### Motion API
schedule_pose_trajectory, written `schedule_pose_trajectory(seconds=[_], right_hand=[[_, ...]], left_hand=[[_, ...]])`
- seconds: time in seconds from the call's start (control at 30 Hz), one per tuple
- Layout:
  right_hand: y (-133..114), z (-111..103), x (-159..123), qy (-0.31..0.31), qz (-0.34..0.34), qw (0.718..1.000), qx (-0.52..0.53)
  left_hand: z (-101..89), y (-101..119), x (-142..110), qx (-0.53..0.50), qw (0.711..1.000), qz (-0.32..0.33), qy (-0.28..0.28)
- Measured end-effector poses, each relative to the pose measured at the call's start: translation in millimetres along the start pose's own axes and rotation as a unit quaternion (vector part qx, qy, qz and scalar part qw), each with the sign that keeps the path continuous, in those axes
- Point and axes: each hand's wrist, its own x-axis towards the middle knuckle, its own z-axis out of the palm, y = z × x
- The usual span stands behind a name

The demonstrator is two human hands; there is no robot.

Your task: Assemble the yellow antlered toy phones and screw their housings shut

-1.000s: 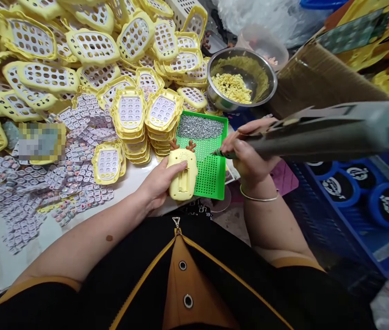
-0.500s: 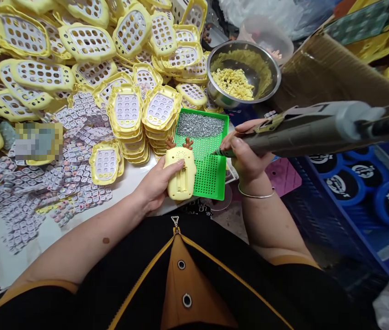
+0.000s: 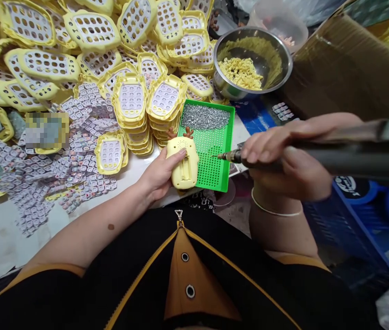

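My left hand (image 3: pixel 162 172) grips a yellow toy phone (image 3: pixel 186 176) with brown antlers, its back facing up and its battery bay uncovered. The thumb presses beside the bay. In my right hand (image 3: pixel 284 156) is a dark electric screwdriver (image 3: pixel 359 158), held level, with its thin bit pointing left toward the toy but apart from it. Beneath the bit lies a green perforated tray (image 3: pixel 211 181), with a heap of small silver screws (image 3: pixel 204 117) at its far end.
Stacks of yellow shells with white keypads (image 3: pixel 130 98) stand left of the tray. Loose keypads (image 3: pixel 91 137) and more yellow shells (image 3: pixel 93 30) cover the left and back. A steel bowl (image 3: pixel 279 82) of small yellow parts, a cardboard box (image 3: pixel 346 64) and a blue crate (image 3: pixel 363 229) are at the right.
My right hand and the screwdriver have moved right and nearer the camera, and the bit shows more clearly. The left hand keeps hold of the toy phone. The view has shifted slightly.
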Motion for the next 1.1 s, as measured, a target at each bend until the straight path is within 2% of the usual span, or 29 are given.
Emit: schedule_pose_trajectory(seconds=[0.1, 0.2, 0.47, 0.63, 0.8, 0.93, 1.03, 1.1], right_hand=[[-26, 11, -14, -0.057, -0.059, 0.992, 0.091], [-36, 18, -26, -0.095, -0.039, 0.989, 0.108], [-24, 26, -32, -0.122, -0.024, 0.984, 0.124], [-19, 31, -30, -0.171, -0.025, 0.976, 0.133], [-14, 31, -26, -0.213, -0.015, 0.966, 0.146], [-23, 31, -28, -0.209, -0.015, 0.968, 0.138], [-32, 24, -25, -0.171, -0.015, 0.978, 0.121], [-28, 14, -18, -0.133, -0.042, 0.985, 0.096]], left_hand=[[0.5, -2, 0, -0.006, 1.0, 0.017, 0.0], [1.0, -3, 0, -0.011, 0.999, 0.03, 0.013], [0.9, -6, -1, 0.001, 0.999, 0.045, 0.01], [2.7, -7, 1, 0.008, 0.998, 0.058, 0.015], [2.8, -5, 1, 0.027, 0.999, 0.039, 0.026], [2.3, -3, 0, 0.042, 0.998, 0.035, 0.02], [2.1, -2, 0, 0.04, 0.998, 0.029, 0.026], [1.8, -2, 0, 0.039, 0.998, 0.03, 0.029]])
